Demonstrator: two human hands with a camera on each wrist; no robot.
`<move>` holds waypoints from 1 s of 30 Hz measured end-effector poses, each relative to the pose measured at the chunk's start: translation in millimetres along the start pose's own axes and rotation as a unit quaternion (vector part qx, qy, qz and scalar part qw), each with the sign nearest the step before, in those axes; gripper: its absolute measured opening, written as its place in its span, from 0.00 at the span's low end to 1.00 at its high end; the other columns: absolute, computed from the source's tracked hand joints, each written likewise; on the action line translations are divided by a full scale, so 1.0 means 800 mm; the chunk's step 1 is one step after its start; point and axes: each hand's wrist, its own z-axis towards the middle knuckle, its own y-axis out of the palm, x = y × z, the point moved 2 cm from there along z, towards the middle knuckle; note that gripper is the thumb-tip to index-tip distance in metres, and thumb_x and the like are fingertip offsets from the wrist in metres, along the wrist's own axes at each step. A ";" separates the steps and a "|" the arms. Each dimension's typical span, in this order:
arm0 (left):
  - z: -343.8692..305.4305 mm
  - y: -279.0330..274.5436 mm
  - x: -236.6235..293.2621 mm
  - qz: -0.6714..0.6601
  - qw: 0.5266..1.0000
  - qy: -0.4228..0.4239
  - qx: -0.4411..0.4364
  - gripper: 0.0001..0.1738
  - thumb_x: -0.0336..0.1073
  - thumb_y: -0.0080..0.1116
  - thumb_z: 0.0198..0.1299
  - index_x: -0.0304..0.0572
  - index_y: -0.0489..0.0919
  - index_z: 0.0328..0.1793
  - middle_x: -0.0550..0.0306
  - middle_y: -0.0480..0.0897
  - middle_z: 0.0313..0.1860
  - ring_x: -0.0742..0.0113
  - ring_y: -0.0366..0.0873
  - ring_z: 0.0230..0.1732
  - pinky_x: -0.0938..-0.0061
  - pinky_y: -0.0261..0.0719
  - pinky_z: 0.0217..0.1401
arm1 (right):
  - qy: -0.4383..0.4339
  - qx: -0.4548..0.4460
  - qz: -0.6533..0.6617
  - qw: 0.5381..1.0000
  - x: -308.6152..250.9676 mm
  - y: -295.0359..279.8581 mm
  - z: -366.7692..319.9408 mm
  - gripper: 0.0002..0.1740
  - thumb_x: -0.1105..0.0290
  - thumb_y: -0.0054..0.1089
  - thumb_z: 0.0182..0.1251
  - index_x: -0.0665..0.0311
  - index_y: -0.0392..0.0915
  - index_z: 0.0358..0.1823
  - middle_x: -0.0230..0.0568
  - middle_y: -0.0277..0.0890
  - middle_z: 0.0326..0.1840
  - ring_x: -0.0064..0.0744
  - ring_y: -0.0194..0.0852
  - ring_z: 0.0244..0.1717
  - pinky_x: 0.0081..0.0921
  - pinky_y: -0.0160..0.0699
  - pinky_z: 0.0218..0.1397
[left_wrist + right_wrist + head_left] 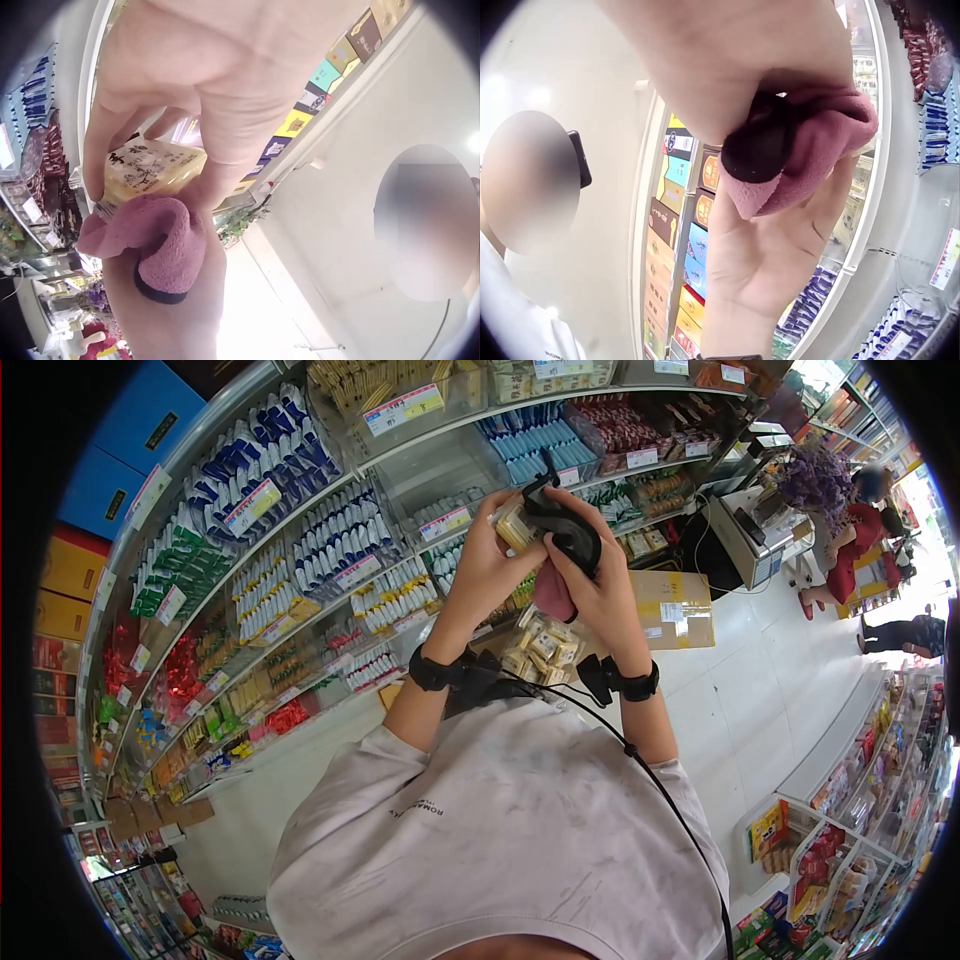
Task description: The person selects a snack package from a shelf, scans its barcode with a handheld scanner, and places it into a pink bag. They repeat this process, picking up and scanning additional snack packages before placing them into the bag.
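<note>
In the head view both hands are raised together in front of the shelves. My left hand (492,565) holds a clear-wrapped, pale yellow snack packet (516,528), its printed face showing in the left wrist view between fingers and thumb. My right hand (606,585) grips a pink cloth (553,595) together with a black, curved piece (572,532) whose kind I cannot tell. The cloth hangs below the hands and overlaps the packet's lower edge in the left wrist view. Seen from the right wrist, the cloth and dark piece lie over the left palm (769,247).
Curved shelves hold clear bins of wrapped snacks (300,540). Below the hands is a heap of similar yellow packets (540,648), with a cardboard box (685,610) beside it. A black cable (665,785) runs over the shirt. Other people (860,550) are at the far right.
</note>
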 end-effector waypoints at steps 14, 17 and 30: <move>-0.004 -0.008 0.026 0.044 0.999 -0.018 0.014 0.29 0.28 0.68 0.66 0.31 0.74 0.73 0.53 0.84 0.60 0.70 0.80 0.61 0.74 0.77 0.65 | 0.134 0.034 0.056 0.989 0.028 -0.009 -0.010 0.19 0.69 0.63 0.76 0.68 0.78 0.64 0.35 0.83 0.51 0.21 0.76 0.52 0.22 0.75 0.57; -0.004 -0.009 0.029 0.001 0.999 -0.002 0.047 0.28 0.28 0.69 0.65 0.29 0.75 0.70 0.51 0.86 0.57 0.70 0.83 0.58 0.74 0.81 0.60 | 0.147 0.073 0.068 0.984 0.040 -0.006 -0.017 0.17 0.69 0.64 0.76 0.70 0.80 0.61 0.33 0.84 0.48 0.19 0.76 0.49 0.21 0.75 0.54; -0.005 -0.013 0.029 -0.025 0.996 0.032 0.083 0.28 0.28 0.69 0.66 0.27 0.73 0.69 0.48 0.86 0.57 0.69 0.84 0.56 0.75 0.84 0.58 | 0.266 0.145 0.351 0.886 0.053 0.004 -0.031 0.15 0.64 0.64 0.77 0.68 0.80 0.56 0.32 0.83 0.46 0.20 0.81 0.44 0.21 0.79 0.47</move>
